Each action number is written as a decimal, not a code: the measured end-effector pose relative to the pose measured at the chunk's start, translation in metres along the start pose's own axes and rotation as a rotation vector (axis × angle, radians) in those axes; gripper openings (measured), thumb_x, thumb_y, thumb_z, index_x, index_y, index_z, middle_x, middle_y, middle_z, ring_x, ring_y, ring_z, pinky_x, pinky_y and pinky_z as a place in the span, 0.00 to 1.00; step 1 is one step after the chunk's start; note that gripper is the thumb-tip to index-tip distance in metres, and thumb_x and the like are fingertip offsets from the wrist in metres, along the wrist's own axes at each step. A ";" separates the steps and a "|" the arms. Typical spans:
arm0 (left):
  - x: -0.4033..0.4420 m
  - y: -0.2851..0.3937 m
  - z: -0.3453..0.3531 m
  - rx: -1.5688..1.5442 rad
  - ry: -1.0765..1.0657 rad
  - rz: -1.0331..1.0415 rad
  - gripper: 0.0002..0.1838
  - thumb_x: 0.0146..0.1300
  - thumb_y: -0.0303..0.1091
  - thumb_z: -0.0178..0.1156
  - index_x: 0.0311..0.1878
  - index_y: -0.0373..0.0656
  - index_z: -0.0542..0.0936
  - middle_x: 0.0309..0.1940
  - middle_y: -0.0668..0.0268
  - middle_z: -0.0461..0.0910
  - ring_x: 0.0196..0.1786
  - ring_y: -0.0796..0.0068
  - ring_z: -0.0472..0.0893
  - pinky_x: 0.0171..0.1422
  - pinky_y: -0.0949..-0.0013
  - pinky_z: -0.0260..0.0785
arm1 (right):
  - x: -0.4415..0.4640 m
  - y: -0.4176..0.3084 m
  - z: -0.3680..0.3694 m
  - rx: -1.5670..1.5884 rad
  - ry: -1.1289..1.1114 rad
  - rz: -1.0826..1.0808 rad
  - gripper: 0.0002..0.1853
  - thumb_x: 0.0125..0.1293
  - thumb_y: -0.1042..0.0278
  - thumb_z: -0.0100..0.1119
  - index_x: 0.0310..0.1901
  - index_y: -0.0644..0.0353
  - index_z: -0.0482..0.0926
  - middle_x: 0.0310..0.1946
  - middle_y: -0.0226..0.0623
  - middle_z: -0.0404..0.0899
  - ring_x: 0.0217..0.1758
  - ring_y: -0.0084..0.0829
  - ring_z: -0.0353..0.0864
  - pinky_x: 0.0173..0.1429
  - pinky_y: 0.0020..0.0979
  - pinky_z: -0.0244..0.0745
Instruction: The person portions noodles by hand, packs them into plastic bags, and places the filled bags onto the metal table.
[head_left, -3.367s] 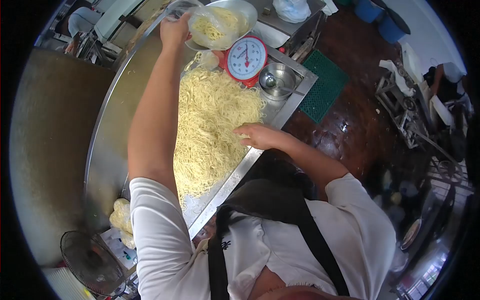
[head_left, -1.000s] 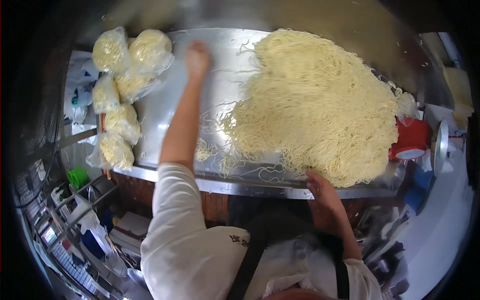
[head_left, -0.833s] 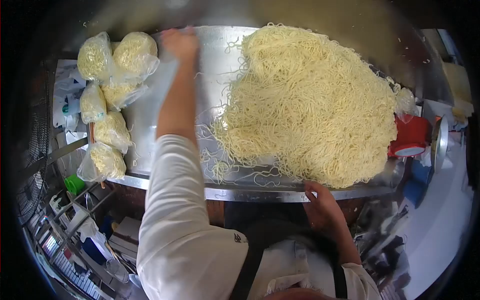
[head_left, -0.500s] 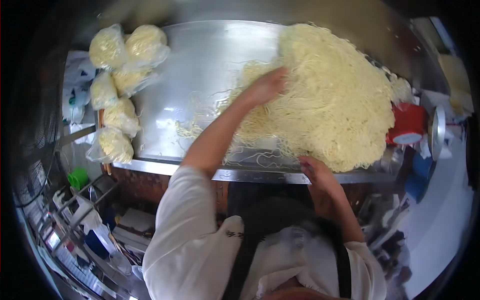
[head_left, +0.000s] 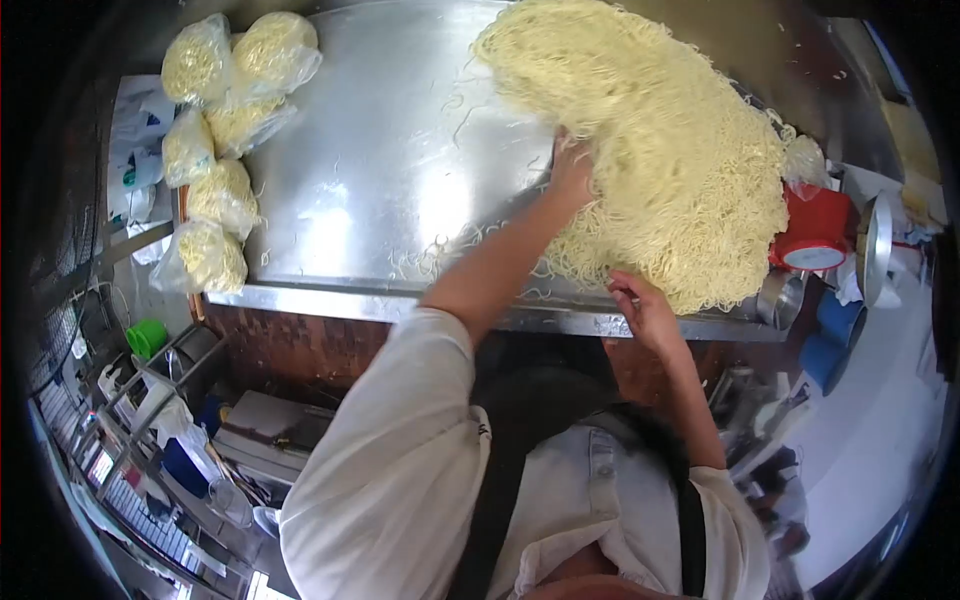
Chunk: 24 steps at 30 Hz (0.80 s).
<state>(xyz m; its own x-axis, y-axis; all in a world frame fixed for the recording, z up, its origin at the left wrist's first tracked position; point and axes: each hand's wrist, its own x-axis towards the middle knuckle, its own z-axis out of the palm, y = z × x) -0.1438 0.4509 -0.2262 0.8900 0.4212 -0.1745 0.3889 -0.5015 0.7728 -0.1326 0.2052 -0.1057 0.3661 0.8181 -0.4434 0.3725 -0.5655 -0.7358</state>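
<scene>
A big heap of pale yellow noodles [head_left: 690,170] spreads over the right half of a metal worktop [head_left: 370,130]. My left hand [head_left: 572,175] presses against the heap's left edge, its fingertips buried or blurred among the strands. By the near edge of the heap is my right hand [head_left: 648,308], fingers loosely curled and apart, with nothing visible in them. Loose strands [head_left: 430,258] lie along the front of the worktop, left of my left forearm.
Several clear bags of noodles [head_left: 215,195] line the worktop's left end. A red container [head_left: 815,225], a metal lid [head_left: 876,250] and blue containers [head_left: 830,345] are at the right. A raised metal rim [head_left: 330,302] runs along the front. A green cup [head_left: 147,338] sits lower left.
My left hand has moved right, and the noodles spread left of the heap are now gathered against it. The heap's far end reaches further left. My right hand stays at the near edge.
</scene>
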 end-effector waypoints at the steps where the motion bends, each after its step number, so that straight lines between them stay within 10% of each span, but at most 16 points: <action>1: -0.012 0.001 -0.028 -0.019 -0.196 0.006 0.22 0.65 0.31 0.55 0.62 0.38 0.72 0.59 0.53 0.75 0.58 0.57 0.75 0.60 0.53 0.66 | -0.002 -0.007 -0.004 0.016 -0.013 0.010 0.16 0.67 0.77 0.59 0.57 0.62 0.78 0.45 0.46 0.82 0.49 0.39 0.83 0.54 0.33 0.78; 3: -0.069 -0.054 -0.054 0.156 -0.206 0.177 0.19 0.71 0.36 0.52 0.62 0.40 0.77 0.52 0.53 0.80 0.57 0.55 0.79 0.64 0.58 0.70 | -0.007 0.001 -0.008 0.024 -0.028 0.029 0.17 0.68 0.77 0.59 0.58 0.62 0.77 0.45 0.46 0.82 0.49 0.38 0.84 0.53 0.32 0.79; 4: -0.108 -0.093 -0.070 -0.258 0.039 0.254 0.16 0.67 0.27 0.56 0.58 0.39 0.79 0.54 0.54 0.81 0.58 0.58 0.79 0.65 0.62 0.70 | -0.009 0.007 -0.009 0.042 -0.015 0.043 0.17 0.68 0.76 0.59 0.58 0.62 0.77 0.45 0.46 0.82 0.48 0.38 0.84 0.53 0.33 0.79; 5: -0.150 -0.119 -0.106 -0.316 0.017 -0.155 0.18 0.67 0.25 0.57 0.60 0.40 0.79 0.58 0.55 0.80 0.61 0.62 0.78 0.67 0.65 0.69 | -0.013 0.011 -0.010 0.060 -0.002 0.065 0.17 0.68 0.76 0.59 0.58 0.62 0.77 0.44 0.46 0.82 0.48 0.38 0.84 0.53 0.33 0.79; 8: -0.236 -0.203 -0.185 0.081 0.661 -0.365 0.27 0.72 0.46 0.52 0.62 0.31 0.74 0.61 0.47 0.74 0.63 0.50 0.74 0.70 0.57 0.64 | -0.021 0.029 -0.010 0.041 0.027 0.069 0.17 0.68 0.75 0.59 0.58 0.61 0.77 0.44 0.46 0.83 0.47 0.38 0.84 0.53 0.33 0.79; 12: -0.189 -0.292 -0.205 0.867 1.032 -0.800 0.32 0.72 0.50 0.48 0.62 0.25 0.71 0.69 0.41 0.64 0.72 0.43 0.62 0.77 0.45 0.48 | -0.010 0.029 -0.001 0.057 -0.018 0.087 0.17 0.69 0.75 0.59 0.58 0.61 0.77 0.44 0.46 0.83 0.48 0.39 0.84 0.54 0.34 0.78; 13: -0.160 -0.297 -0.195 0.565 0.671 -0.798 0.33 0.71 0.51 0.49 0.66 0.28 0.67 0.69 0.39 0.63 0.72 0.39 0.61 0.77 0.40 0.44 | -0.010 0.026 0.001 0.061 -0.021 0.105 0.16 0.69 0.76 0.59 0.58 0.61 0.77 0.44 0.46 0.83 0.48 0.39 0.84 0.54 0.34 0.78; 14: -0.106 -0.281 -0.141 0.794 1.053 -0.376 0.30 0.70 0.50 0.51 0.63 0.31 0.71 0.65 0.44 0.68 0.67 0.44 0.66 0.73 0.39 0.51 | -0.005 0.025 0.002 0.033 -0.039 0.101 0.17 0.69 0.75 0.58 0.59 0.62 0.76 0.44 0.44 0.83 0.48 0.37 0.83 0.54 0.33 0.78; 18: -0.013 -0.080 0.016 0.279 0.432 -0.017 0.26 0.70 0.46 0.51 0.62 0.34 0.72 0.63 0.46 0.72 0.64 0.48 0.70 0.72 0.46 0.56 | 0.002 0.016 0.014 -0.102 -0.128 -0.007 0.17 0.71 0.76 0.56 0.60 0.62 0.75 0.43 0.41 0.83 0.47 0.32 0.83 0.55 0.31 0.76; 22: -0.062 -0.060 -0.056 -0.180 -0.004 0.141 0.23 0.71 0.41 0.52 0.62 0.37 0.74 0.61 0.48 0.75 0.61 0.51 0.73 0.71 0.54 0.61 | 0.010 -0.002 0.011 -0.039 -0.160 0.068 0.17 0.70 0.76 0.56 0.60 0.61 0.75 0.43 0.40 0.83 0.48 0.33 0.83 0.56 0.32 0.76; 24: -0.131 -0.111 -0.117 -0.172 0.269 0.011 0.21 0.71 0.39 0.53 0.62 0.38 0.75 0.61 0.49 0.76 0.60 0.53 0.75 0.70 0.58 0.63 | 0.014 0.012 0.009 -0.086 -0.131 0.030 0.19 0.68 0.75 0.58 0.60 0.60 0.76 0.44 0.43 0.83 0.48 0.40 0.83 0.55 0.35 0.76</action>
<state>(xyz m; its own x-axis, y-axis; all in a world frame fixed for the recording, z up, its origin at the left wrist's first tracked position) -0.3314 0.5400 -0.2176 0.7899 0.6131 -0.0158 0.3135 -0.3815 0.8696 -0.1311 0.2107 -0.1253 0.2658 0.8041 -0.5318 0.4365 -0.5922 -0.6773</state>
